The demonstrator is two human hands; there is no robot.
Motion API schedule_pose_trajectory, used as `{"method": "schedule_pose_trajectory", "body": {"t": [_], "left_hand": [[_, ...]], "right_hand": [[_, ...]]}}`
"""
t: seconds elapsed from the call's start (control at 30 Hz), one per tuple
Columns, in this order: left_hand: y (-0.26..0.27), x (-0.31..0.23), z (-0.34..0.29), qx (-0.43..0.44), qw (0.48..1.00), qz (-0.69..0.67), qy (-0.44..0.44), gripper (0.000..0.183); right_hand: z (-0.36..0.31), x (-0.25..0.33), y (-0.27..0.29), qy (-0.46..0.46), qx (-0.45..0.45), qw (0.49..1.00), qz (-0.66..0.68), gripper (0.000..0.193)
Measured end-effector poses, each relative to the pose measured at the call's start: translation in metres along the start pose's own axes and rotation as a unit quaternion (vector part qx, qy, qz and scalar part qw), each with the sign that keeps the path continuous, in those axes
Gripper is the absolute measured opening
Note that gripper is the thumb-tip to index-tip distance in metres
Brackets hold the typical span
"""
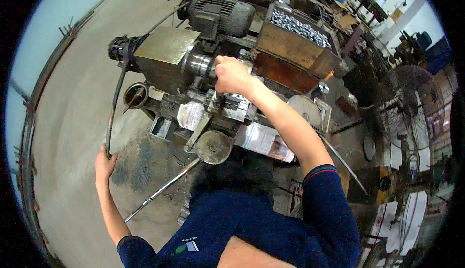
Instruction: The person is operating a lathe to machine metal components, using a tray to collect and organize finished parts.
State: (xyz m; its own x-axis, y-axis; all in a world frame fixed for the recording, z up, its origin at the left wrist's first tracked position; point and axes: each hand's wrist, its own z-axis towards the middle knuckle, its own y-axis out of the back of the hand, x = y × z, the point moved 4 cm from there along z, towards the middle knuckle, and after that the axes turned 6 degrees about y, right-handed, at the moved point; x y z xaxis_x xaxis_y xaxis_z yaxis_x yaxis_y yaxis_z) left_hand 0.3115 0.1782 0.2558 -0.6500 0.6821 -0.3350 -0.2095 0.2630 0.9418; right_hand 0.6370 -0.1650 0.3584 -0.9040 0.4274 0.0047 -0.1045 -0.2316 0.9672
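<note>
My left hand is wrapped round the lower end of a long dark lever, which runs up to the left side of a lathe-like machine. My right hand is closed, knuckles up, just right of the machine's shiny round chuck. Whatever its fingers hold is hidden beneath the hand. Below that hand sits a greasy tool slide with a metal post. A round metal disc on an arm is close to my body, and a long bright rod slants down from it.
An electric motor stands behind the brass-topped headstock. To the right, a rusty box is heaped with small shiny metal parts. A handwheel juts out at left. A caged fan stands far right. Printed paper lies by the slide.
</note>
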Motion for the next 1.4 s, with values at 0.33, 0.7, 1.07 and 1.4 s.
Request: {"method": "schedule_pose_trajectory", "body": {"t": [0.33, 0.7, 1.07, 1.4], "left_hand": [[-0.008, 0.006, 0.007, -0.094, 0.995, 0.024, 0.015, 0.030], [0.000, 0.079, 0.071, -0.101, 0.985, 0.136, 0.041, 0.020], [0.020, 0.117, 0.143, -0.148, 0.989, -0.006, -0.017, 0.041], [-0.235, -0.054, 0.103, 0.112, 0.989, 0.013, -0.098, 0.038]], "right_hand": [[0.042, -0.010, -0.052, -0.095, 0.059, 0.993, 0.034, 0.031], [0.051, -0.012, -0.042, -0.167, -0.019, 0.978, 0.127, 0.027], [0.010, -0.018, 0.011, -0.067, -0.162, 0.966, 0.189, 0.027], [-0.226, -0.061, 0.057, -0.270, -0.139, 0.948, 0.097, 0.030]]}}
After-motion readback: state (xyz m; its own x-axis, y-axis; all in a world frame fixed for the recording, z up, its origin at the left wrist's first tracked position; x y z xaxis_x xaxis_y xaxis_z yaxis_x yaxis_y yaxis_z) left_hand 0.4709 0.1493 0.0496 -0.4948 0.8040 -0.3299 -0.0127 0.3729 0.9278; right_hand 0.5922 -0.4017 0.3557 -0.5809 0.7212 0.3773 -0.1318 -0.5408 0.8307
